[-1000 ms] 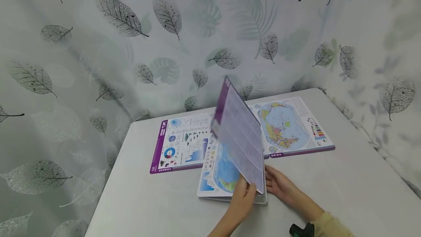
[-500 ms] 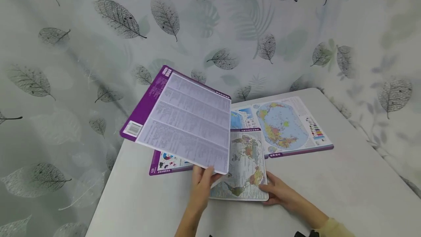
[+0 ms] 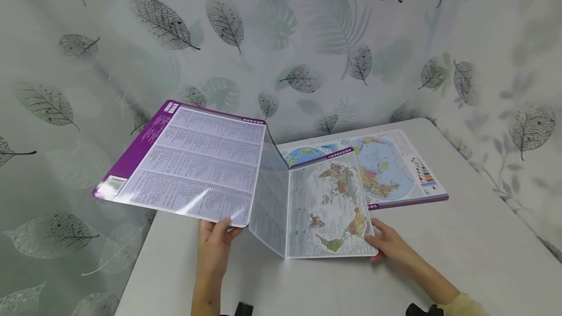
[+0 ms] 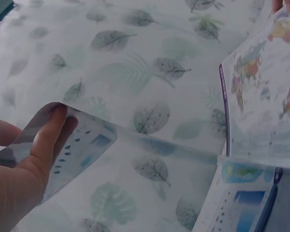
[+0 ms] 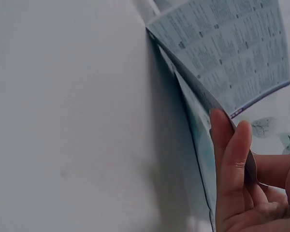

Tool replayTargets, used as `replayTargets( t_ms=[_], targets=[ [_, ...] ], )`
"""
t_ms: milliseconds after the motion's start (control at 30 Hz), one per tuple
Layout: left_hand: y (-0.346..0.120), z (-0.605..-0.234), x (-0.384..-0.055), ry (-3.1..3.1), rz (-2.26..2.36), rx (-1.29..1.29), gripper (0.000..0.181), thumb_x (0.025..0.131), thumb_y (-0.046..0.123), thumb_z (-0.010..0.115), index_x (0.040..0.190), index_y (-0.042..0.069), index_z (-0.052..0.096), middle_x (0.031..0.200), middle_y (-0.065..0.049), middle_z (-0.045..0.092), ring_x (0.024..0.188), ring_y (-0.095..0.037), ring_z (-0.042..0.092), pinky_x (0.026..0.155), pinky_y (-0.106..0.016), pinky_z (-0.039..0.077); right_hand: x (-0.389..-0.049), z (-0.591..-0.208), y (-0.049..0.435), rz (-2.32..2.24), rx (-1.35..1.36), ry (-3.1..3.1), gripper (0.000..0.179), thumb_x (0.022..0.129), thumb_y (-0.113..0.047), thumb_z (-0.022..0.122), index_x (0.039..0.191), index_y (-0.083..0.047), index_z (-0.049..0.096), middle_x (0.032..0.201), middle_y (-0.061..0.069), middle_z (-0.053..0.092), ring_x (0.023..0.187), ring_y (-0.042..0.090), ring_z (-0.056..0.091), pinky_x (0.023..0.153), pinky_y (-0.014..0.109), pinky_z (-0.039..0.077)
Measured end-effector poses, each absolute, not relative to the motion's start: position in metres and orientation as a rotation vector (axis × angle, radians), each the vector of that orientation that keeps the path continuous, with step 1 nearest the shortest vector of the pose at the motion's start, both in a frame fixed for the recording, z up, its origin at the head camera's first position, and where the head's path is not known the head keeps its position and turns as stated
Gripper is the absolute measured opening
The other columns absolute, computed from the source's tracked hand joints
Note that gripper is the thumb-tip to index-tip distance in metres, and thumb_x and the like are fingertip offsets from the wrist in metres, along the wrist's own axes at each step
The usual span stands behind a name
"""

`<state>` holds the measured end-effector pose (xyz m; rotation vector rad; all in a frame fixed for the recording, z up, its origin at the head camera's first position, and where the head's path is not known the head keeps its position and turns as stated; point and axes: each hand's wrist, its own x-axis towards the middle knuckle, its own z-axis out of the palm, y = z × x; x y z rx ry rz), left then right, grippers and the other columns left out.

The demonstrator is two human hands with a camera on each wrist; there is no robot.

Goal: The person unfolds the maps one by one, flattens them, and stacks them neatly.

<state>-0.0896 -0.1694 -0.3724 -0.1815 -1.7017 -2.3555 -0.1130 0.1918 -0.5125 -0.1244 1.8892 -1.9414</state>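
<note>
A laminated folding world map is held spread above the table, its panels joined at creases. Its left panel (image 3: 197, 165), purple-edged and covered in text, tilts up high on the left. A narrower grey text panel (image 3: 270, 199) slants down to the right panel (image 3: 322, 208), which is printed with a world map. My left hand (image 3: 213, 250) pinches the left panel's lower edge near its right corner, thumb on the near face. At the lower right edge of the right panel, my right hand (image 3: 391, 243) grips with the thumb in front, and its fingers (image 5: 232, 159) straddle the sheet's edge.
Another purple-edged map (image 3: 388, 174) lies flat on the white table (image 3: 465, 228), partly covered by the held one. A leaf-patterned curtain (image 3: 307, 38) hangs behind the table. Dark wrist devices (image 3: 243, 309) show at the bottom.
My left hand has swung the text panel over to the left, unfolding the map and uncovering the grey middle panel. My right hand has shifted slightly right with the world-map panel.
</note>
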Motion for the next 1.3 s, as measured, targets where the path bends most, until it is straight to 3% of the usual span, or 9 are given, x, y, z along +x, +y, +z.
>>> replayTargets(
  t_ms=[367,533,633,700,767,833,933,1067,1300],
  targets=[
    [-0.208,-0.383,-0.093,-1.651,-2.269,0.123,0.038,0.091,-0.017,0.035,0.124,0.003,0.038,0.111,-0.008,0.058,0.096,-0.018,0.062,0.076,-0.029,0.052,-0.124,-0.487,0.25,-1.911,0.041,2.184,0.058,0.1,-0.015,0.047,0.142,0.011,0.016,0.09,0.014,0.065,0.067,0.017,0.062,0.059,0.03,0.053],
    [-0.215,-0.414,-0.109,-1.522,-2.372,0.297,0.035,0.09,-0.019,0.042,0.118,0.002,0.043,0.1,-0.005,0.065,0.089,-0.015,0.065,0.073,-0.027,0.053,-0.131,-0.477,0.28,-1.985,0.119,2.271,0.06,0.1,-0.019,0.046,0.14,0.014,0.016,0.084,0.001,0.062,0.066,0.01,0.062,0.058,0.026,0.053],
    [-0.215,-0.438,-0.119,-1.458,-2.452,0.386,0.033,0.09,-0.018,0.044,0.114,0.004,0.046,0.096,-0.003,0.067,0.085,-0.014,0.065,0.071,-0.025,0.053,-0.138,-0.474,0.296,-2.127,0.139,2.235,0.046,0.098,-0.018,0.05,0.138,0.0,0.036,0.08,-0.006,0.061,0.064,0.009,0.062,0.056,0.024,0.053],
    [-0.212,-0.454,-0.125,-1.407,-2.514,0.431,0.032,0.09,-0.017,0.045,0.113,0.004,0.048,0.096,-0.004,0.068,0.085,-0.014,0.066,0.072,-0.026,0.053,-0.144,-0.473,0.304,-2.226,0.145,2.194,0.03,0.097,-0.017,0.053,0.127,-0.016,0.05,0.078,-0.008,0.062,0.062,0.009,0.062,0.055,0.023,0.052],
    [-0.208,-0.467,-0.131,-1.391,-2.55,0.459,0.03,0.09,-0.015,0.047,0.112,0.004,0.048,0.094,-0.003,0.067,0.083,-0.013,0.065,0.071,-0.025,0.053,-0.15,-0.473,0.31,-2.298,0.152,2.164,0.02,0.096,-0.015,0.054,0.109,-0.03,0.056,0.077,-0.008,0.063,0.061,0.009,0.062,0.053,0.022,0.052],
    [-0.202,-0.479,-0.137,-1.379,-2.579,0.474,0.028,0.09,-0.015,0.047,0.112,0.004,0.049,0.094,-0.003,0.067,0.082,-0.013,0.065,0.072,-0.026,0.053,-0.157,-0.474,0.314,-2.343,0.18,2.144,0.019,0.096,-0.015,0.055,0.101,-0.033,0.057,0.075,-0.008,0.064,0.059,0.009,0.061,0.051,0.022,0.052],
    [-0.194,-0.493,-0.146,-1.365,-2.587,0.494,0.026,0.09,-0.015,0.047,0.11,0.002,0.048,0.091,-0.004,0.065,0.079,-0.012,0.064,0.071,-0.026,0.053,-0.167,-0.477,0.317,-2.347,0.259,2.162,0.017,0.095,-0.014,0.055,0.098,-0.031,0.056,0.073,-0.009,0.063,0.058,0.008,0.059,0.05,0.022,0.051],
    [-0.183,-0.507,-0.159,-1.34,-2.591,0.521,0.03,0.089,-0.016,0.047,0.114,-0.001,0.046,0.092,-0.006,0.064,0.079,-0.013,0.064,0.072,-0.028,0.053,-0.179,-0.483,0.32,-2.306,0.375,2.233,0.013,0.096,-0.013,0.053,0.106,-0.02,0.056,0.072,-0.011,0.06,0.056,0.006,0.058,0.049,0.021,0.051],
    [-0.168,-0.522,-0.169,-1.371,-2.587,0.548,0.041,0.089,-0.015,0.047,0.127,-0.004,0.037,0.099,-0.006,0.062,0.085,-0.014,0.064,0.076,-0.031,0.052,-0.192,-0.489,0.325,-2.311,0.437,2.259,0.031,0.096,-0.01,0.049,0.123,0.005,0.046,0.069,-0.012,0.06,0.053,0.005,0.057,0.046,0.021,0.05]
  ],
)
